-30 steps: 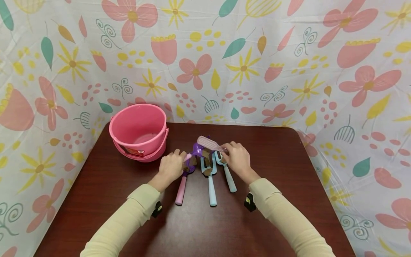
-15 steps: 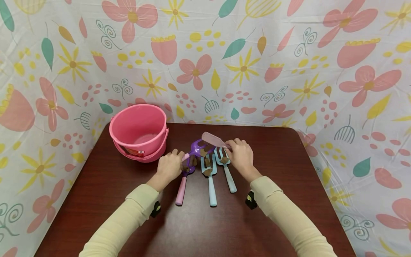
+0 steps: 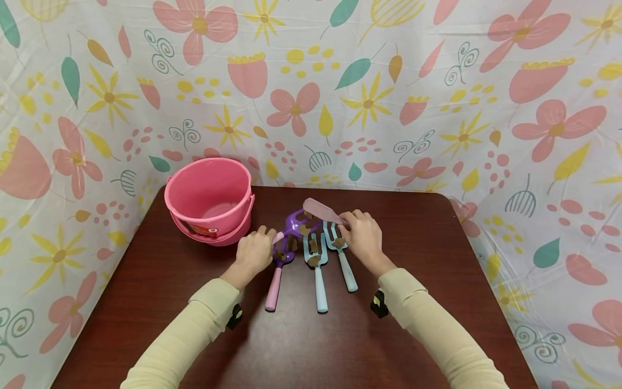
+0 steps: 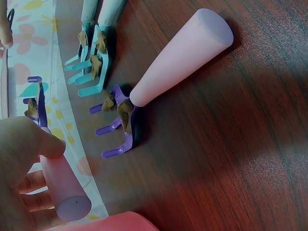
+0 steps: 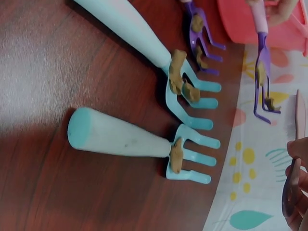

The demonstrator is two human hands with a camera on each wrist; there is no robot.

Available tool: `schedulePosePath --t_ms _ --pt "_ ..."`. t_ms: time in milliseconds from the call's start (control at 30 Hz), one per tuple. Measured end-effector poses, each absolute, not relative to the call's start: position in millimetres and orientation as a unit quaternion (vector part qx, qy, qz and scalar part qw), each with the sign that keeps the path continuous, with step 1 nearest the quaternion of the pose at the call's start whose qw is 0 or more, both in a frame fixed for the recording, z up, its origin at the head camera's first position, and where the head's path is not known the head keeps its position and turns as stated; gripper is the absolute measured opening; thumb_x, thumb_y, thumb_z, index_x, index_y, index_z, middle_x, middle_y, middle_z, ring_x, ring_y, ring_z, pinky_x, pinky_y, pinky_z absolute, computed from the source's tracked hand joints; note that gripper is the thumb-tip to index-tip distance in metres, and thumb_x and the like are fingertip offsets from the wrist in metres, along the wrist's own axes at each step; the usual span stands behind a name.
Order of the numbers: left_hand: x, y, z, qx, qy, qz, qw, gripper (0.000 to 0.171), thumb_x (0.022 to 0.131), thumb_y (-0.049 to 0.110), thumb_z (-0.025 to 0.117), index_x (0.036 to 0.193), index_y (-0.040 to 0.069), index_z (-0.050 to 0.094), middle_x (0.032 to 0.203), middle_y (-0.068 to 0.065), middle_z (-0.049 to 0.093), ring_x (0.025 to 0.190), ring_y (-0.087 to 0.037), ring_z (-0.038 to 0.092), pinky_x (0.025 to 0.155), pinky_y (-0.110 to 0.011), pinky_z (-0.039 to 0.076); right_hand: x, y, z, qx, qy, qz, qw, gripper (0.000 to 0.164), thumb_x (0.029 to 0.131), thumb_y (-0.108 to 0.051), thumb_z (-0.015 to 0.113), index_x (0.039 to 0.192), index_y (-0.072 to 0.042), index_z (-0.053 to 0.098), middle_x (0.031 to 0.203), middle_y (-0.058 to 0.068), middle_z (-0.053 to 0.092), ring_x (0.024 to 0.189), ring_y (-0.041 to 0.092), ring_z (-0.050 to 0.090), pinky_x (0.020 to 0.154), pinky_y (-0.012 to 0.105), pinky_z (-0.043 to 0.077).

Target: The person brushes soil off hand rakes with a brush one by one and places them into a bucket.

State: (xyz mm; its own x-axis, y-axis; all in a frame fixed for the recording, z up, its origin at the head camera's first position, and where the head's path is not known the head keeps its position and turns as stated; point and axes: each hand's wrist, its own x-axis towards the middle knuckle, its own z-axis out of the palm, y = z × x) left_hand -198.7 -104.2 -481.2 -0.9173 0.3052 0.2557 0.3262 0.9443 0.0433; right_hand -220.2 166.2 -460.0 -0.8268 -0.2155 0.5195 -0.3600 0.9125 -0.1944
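My left hand (image 3: 255,251) grips the pink handle (image 4: 65,187) of a purple hand rake (image 5: 262,62), lifted above the table with brown clay-like lumps on its tines. In my right hand (image 3: 363,237) is a slim pink brush (image 3: 318,209), its flat head just above the raised rake. Whether the brush touches the rake is unclear. Below my left hand lies a second purple rake (image 4: 126,122) with a pink handle. Two light blue rakes (image 5: 175,154) lie to its right, their handles toward me. Brown lumps (image 5: 177,72) cling to these rakes too.
A pink bucket (image 3: 209,208) stands upright at the back left of the dark wooden table (image 3: 413,335), near my left hand. Nothing is visible inside it apart from its bottom. A flowered cloth (image 3: 389,108) hangs behind and at both sides.
The brush has turned, its textured face no longer showing, and shifted slightly up. My left hand has moved a little left, and more of the raised rake's head shows.
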Motion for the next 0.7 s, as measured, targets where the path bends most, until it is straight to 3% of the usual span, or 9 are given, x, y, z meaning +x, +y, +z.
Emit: schedulePosePath --t_ms 233,533,700 --pt "-199.4 -98.5 -479.1 -0.161 -0.98 -0.049 0.106 0.03 0.07 0.015 0.069 0.098 0.01 0.059 0.083 -0.008 0.056 0.066 -0.026 0.06 0.045 -0.04 0.046 -218.3 153.1 -465.5 0.178 -0.946 0.14 0.233 0.022 0.078 -0.021 0.073 0.098 -0.014 0.069 0.087 0.005 0.063 0.074 0.024 0.057 0.059 0.035 0.048" --pt "-199.2 -92.4 -476.3 -0.163 -0.981 -0.044 0.1 0.032 0.066 0.017 0.072 0.094 0.011 0.058 0.084 -0.006 0.056 0.067 -0.025 0.06 0.046 -0.039 0.047 -214.8 144.5 -469.3 0.174 -0.95 0.141 0.215 0.021 0.079 -0.023 0.072 0.098 -0.014 0.069 0.087 0.005 0.064 0.074 0.023 0.058 0.058 0.035 0.048" --pt "-198.5 -91.2 -474.5 -0.168 -0.98 -0.044 0.1 0.029 0.07 0.018 0.07 0.096 0.012 0.058 0.083 -0.007 0.056 0.066 -0.025 0.059 0.046 -0.039 0.047 -215.8 146.6 -471.4 0.171 -0.952 0.136 0.214 0.021 0.079 -0.023 0.072 0.098 -0.013 0.069 0.087 0.006 0.064 0.073 0.023 0.058 0.057 0.035 0.048"
